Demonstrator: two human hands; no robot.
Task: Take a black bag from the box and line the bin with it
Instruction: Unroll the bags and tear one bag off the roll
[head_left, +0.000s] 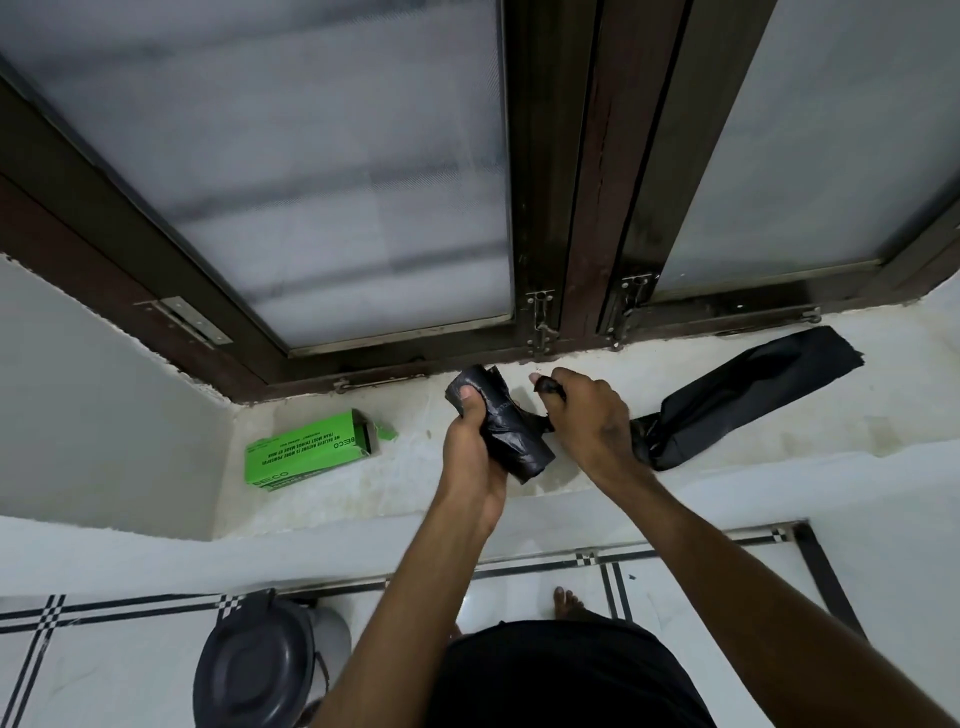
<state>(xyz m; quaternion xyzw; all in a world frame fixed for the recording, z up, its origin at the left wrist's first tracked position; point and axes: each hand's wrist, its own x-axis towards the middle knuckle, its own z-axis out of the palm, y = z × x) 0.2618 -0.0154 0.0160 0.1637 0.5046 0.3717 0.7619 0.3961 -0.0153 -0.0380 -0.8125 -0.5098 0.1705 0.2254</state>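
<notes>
Head view is showing a dark-framed window (561, 182) with frosted, ribbed panes filling the upper half, its small metal latches sitting just above a white, slightly stained ledge (779, 452). Below the ledge, glossy white floor tiles (701, 597) with black checkered borders are running across the bottom, and a grey round-lidded bin (260, 670) is standing at lower left beside the person's dark shorts. On the ledge, a loose black bag (737, 400) of thin, matte, creased plastic is lying flat as a long folded strip, its long axis running from lower left to upper right, its wide cut end pointing toward the right window corner and its bunched narrow end reaching under the right hand (587, 421). That hand is curling its fingers around the gathered plastic, with the thumb and forefinger pinching a small twisted tail. The left hand (475, 441) is gripping a crumpled, shiny roll of black bags (506, 426), thumb pressing on its upper end; the roll is tilting from upper left to lower right, and a short strip of plastic is joining it to the right hand's bunch. A green rectangular cardboard box (306, 449) with black printed lettering is lying on its side on the ledge, left of the hands and apart from them, its open flap end pointing right.
</notes>
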